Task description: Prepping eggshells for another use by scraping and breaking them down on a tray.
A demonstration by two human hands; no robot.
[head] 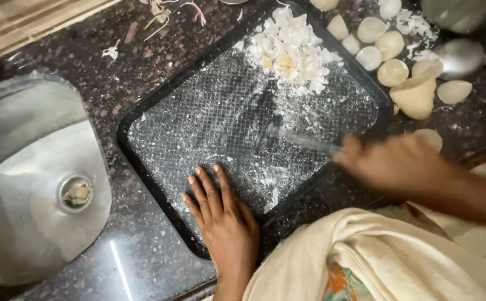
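Tray: black, square, with a gridded floor; it lies at a slant on the dark speckled table, dusted all over with white crumbs.
Left hand: lies flat, palm down, fingers stretched out and close together, on the near edge of the tray; it grips nothing.
Right hand: blurred, closed round the handle of a knife at the tray's right edge.
Knife: thin blade, also blurred, lies low over the tray floor and points toward the middle; whether it touches the floor I cannot tell.
White pieces: a heap of chopped bits sits in the far corner of the tray, some pale yellow among them.
Shell halves: rounded, cream-coloured pieces are scattered on the table just beyond the tray's right corner, one larger lump among them.
Spoon: steel bowl lies on the table, beside the shell halves.
Sink: steel basin with a round drain, left of the tray.
Cloth: cream fabric fills the lower right, under the right forearm.
Scraps: thin dry peelings lie on the table past the tray's far left side.
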